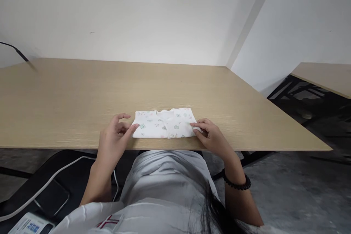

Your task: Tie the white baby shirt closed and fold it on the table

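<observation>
A small white baby shirt (166,124) with a print of little animals lies folded into a flat strip near the table's front edge. Its neckline and front opening show at the middle. My left hand (116,133) is at the shirt's left end, the thumb tip touching the cloth and the index finger held apart above the table. At the right end, my right hand (210,135) has its thumb and index finger close together on the edge of the cloth. The other fingers of that hand are partly hidden.
The light wooden table (82,95) reaches back to a white wall (137,22). A black cable (19,53) hangs at the far left. Below the left edge are a black chair (57,190), a white cord (49,181) and a labelled device (31,223). Another table (326,76) stands right.
</observation>
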`<control>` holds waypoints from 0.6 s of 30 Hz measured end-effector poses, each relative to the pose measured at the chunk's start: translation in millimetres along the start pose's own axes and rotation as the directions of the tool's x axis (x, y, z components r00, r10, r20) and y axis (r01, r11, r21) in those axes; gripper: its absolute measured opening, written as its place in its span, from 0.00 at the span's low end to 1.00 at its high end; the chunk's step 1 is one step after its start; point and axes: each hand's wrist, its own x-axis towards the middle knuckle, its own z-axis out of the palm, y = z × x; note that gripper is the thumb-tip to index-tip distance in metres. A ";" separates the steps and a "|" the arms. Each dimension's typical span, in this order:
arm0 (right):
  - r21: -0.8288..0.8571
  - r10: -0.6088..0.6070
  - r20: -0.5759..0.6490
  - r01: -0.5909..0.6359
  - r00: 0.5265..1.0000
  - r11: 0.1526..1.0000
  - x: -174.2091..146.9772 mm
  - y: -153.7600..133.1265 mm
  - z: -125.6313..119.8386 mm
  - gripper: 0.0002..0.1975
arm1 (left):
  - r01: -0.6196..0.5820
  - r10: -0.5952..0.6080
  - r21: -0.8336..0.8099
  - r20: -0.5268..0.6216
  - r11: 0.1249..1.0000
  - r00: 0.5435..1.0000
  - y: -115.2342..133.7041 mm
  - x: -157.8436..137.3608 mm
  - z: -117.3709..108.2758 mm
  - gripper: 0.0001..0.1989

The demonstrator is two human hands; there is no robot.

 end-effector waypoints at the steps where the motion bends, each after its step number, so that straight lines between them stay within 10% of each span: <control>1: -0.005 -0.003 0.005 0.003 1.000 1.000 0.0 0.5 -0.1 0.14 | -0.014 0.009 0.121 0.041 0.993 0.999 1.5 -0.3 -2.0 0.19; 6: -0.081 -0.002 0.035 0.004 0.999 0.997 -2.6 -1.0 -1.5 0.15 | -0.092 -0.010 0.549 0.179 0.831 0.984 7.3 -1.6 -6.8 0.17; 12: -0.463 -0.091 -0.054 0.056 0.994 0.884 2.8 -34.4 12.5 0.26 | -0.442 0.428 0.504 0.150 0.742 0.891 21.2 -11.5 28.0 0.34; 18: -0.602 0.006 0.040 0.020 0.999 0.798 10.9 -45.4 47.8 0.35 | -0.464 0.221 0.515 0.464 0.721 0.858 15.9 -4.1 57.2 0.48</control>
